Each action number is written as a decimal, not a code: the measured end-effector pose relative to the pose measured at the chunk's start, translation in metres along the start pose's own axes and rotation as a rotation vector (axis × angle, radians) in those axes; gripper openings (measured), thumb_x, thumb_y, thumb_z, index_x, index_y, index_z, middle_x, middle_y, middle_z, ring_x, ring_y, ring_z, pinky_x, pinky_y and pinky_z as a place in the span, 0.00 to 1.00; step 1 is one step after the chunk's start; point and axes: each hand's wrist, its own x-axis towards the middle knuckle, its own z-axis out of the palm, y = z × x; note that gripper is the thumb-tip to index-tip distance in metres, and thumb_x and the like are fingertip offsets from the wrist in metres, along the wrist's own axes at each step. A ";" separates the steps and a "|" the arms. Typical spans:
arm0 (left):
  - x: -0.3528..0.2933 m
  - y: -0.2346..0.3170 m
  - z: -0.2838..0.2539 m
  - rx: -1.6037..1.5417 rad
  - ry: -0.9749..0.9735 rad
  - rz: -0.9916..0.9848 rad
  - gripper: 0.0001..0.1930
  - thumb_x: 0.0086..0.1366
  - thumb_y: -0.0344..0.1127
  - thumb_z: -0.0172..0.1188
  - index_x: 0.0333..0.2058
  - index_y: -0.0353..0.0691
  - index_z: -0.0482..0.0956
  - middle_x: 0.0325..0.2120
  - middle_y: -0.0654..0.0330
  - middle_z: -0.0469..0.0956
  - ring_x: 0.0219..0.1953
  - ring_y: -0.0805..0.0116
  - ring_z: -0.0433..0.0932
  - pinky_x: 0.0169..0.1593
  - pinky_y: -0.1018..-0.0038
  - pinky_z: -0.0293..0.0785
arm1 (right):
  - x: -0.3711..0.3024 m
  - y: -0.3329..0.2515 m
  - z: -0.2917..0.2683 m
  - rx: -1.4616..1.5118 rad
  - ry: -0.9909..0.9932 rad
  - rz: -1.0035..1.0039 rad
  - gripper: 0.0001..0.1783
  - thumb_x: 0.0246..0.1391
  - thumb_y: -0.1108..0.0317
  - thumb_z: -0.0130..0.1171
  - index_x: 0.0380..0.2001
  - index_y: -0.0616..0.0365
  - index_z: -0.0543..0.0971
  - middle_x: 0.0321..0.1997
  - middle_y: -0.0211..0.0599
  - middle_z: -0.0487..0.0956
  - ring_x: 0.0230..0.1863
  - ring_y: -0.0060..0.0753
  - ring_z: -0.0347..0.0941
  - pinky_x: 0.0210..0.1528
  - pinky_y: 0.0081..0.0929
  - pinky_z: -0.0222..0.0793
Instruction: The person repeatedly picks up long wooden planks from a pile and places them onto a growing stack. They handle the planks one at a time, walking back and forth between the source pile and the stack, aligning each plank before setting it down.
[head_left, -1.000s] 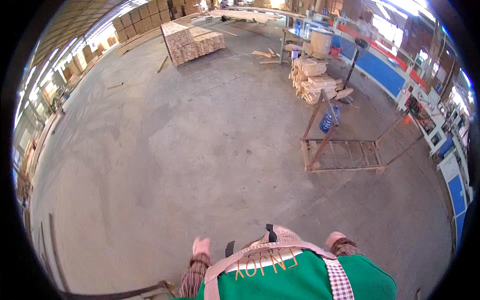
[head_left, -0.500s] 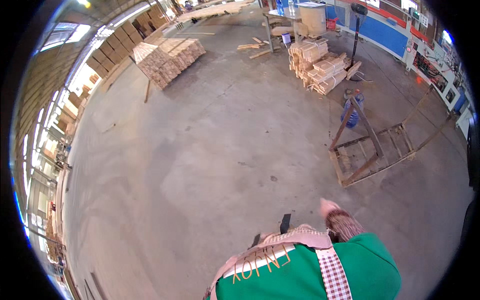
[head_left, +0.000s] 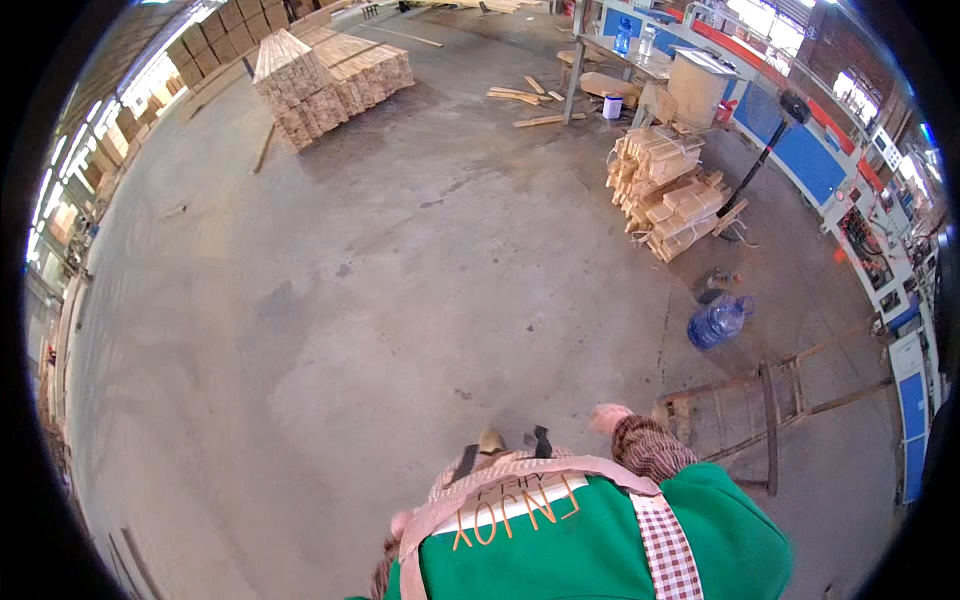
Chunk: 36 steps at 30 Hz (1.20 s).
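My right hand (head_left: 608, 417) hangs at the end of a brown patterned sleeve, to the left of a rusty metal frame cart (head_left: 770, 430). Motion smears its fingers, and I make out nothing held in it. Only a small part of my left hand (head_left: 401, 524) shows beside the pink edge of my checked apron (head_left: 668, 548); its fingers are hidden. Below my body, the tip of a shoe (head_left: 491, 440) pokes out over the concrete floor (head_left: 400, 300).
A large blue water bottle (head_left: 720, 323) lies beyond the cart. Bundled wood strips (head_left: 665, 195) are piled by a black stand (head_left: 765, 150). A big timber stack (head_left: 330, 80) sits far left. Blue-and-white machines (head_left: 800, 165) line the right, near a table (head_left: 630, 55).
My view has moved forward: cart, bottle and wood bundles now appear lower and nearer. My left hand and a shoe tip have come into view. My right hand appears farther left.
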 end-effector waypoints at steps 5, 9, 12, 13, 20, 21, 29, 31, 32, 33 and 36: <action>0.125 0.149 -0.229 0.212 0.561 0.473 0.16 0.57 0.34 0.64 0.45 0.41 0.81 0.44 0.45 0.81 0.38 0.46 0.83 0.38 0.60 0.83 | 0.045 0.050 -0.046 0.242 -0.017 0.257 0.30 0.47 0.47 0.63 0.50 0.55 0.84 0.61 0.49 0.77 0.60 0.54 0.75 0.64 0.44 0.69; 0.183 0.310 -0.396 -0.603 0.358 0.259 0.23 0.60 0.38 0.63 0.54 0.39 0.77 0.42 0.50 0.82 0.35 0.57 0.83 0.37 0.65 0.82 | 0.127 0.091 -0.032 -0.054 -0.170 0.208 0.19 0.60 0.56 0.54 0.50 0.46 0.84 0.56 0.49 0.80 0.59 0.50 0.76 0.60 0.43 0.73; 0.246 0.340 -0.440 -0.306 0.355 0.338 0.28 0.61 0.41 0.64 0.59 0.38 0.74 0.43 0.51 0.81 0.37 0.65 0.83 0.37 0.67 0.82 | 0.148 0.046 -0.156 -0.069 -0.281 0.139 0.19 0.61 0.57 0.53 0.52 0.47 0.84 0.57 0.47 0.80 0.58 0.48 0.77 0.59 0.43 0.73; 0.256 0.354 -0.451 -0.267 0.347 0.334 0.28 0.60 0.41 0.64 0.59 0.39 0.74 0.43 0.51 0.81 0.38 0.64 0.83 0.38 0.67 0.81 | 0.170 0.039 -0.199 -0.071 -0.288 0.114 0.19 0.61 0.57 0.54 0.52 0.48 0.84 0.57 0.47 0.80 0.58 0.47 0.77 0.59 0.43 0.74; 0.300 0.372 -0.512 -0.115 0.135 0.084 0.26 0.59 0.41 0.64 0.56 0.41 0.76 0.44 0.49 0.81 0.42 0.59 0.82 0.44 0.65 0.80 | 0.398 -0.001 -0.426 0.089 -0.072 0.150 0.19 0.57 0.58 0.54 0.44 0.54 0.85 0.50 0.51 0.82 0.56 0.52 0.77 0.57 0.43 0.74; 0.309 0.373 -0.513 -0.130 0.108 0.050 0.25 0.59 0.41 0.64 0.55 0.41 0.77 0.45 0.49 0.81 0.43 0.58 0.82 0.45 0.65 0.79 | 0.412 -0.030 -0.487 0.240 0.008 0.210 0.21 0.56 0.57 0.54 0.48 0.54 0.83 0.54 0.52 0.80 0.59 0.52 0.75 0.60 0.43 0.71; 0.460 0.439 -0.661 -0.142 0.014 -0.047 0.23 0.57 0.42 0.65 0.52 0.44 0.80 0.46 0.47 0.81 0.48 0.52 0.81 0.52 0.63 0.77 | 0.637 -0.149 -0.733 0.352 0.172 0.053 0.30 0.55 0.50 0.56 0.59 0.51 0.76 0.61 0.47 0.77 0.64 0.50 0.70 0.65 0.43 0.67; 0.504 0.466 -0.715 -0.118 0.009 -0.003 0.22 0.57 0.42 0.65 0.51 0.45 0.80 0.47 0.47 0.81 0.49 0.51 0.81 0.54 0.63 0.77 | 0.672 -0.158 -0.749 0.294 0.155 0.051 0.29 0.54 0.50 0.57 0.56 0.51 0.78 0.60 0.46 0.78 0.64 0.50 0.71 0.64 0.43 0.67; 0.536 0.477 -0.753 -0.073 0.021 0.025 0.22 0.57 0.42 0.65 0.50 0.45 0.81 0.47 0.46 0.81 0.49 0.50 0.81 0.55 0.62 0.77 | 0.700 -0.163 -0.754 0.281 0.158 0.059 0.27 0.54 0.50 0.57 0.55 0.51 0.79 0.60 0.46 0.78 0.63 0.50 0.72 0.64 0.43 0.68; 0.568 0.493 -0.789 -0.012 0.017 0.065 0.22 0.56 0.42 0.65 0.50 0.46 0.81 0.47 0.46 0.81 0.50 0.49 0.80 0.56 0.62 0.76 | 0.713 -0.157 -0.755 0.223 0.090 0.082 0.26 0.54 0.50 0.57 0.52 0.50 0.81 0.58 0.46 0.79 0.62 0.50 0.73 0.63 0.44 0.69; 0.668 0.565 -0.910 0.346 0.086 0.280 0.21 0.56 0.42 0.65 0.49 0.47 0.82 0.48 0.46 0.81 0.52 0.47 0.80 0.59 0.61 0.75 | 0.759 -0.120 -0.751 0.003 -0.068 0.100 0.22 0.54 0.52 0.58 0.48 0.48 0.85 0.54 0.46 0.82 0.57 0.51 0.77 0.60 0.44 0.73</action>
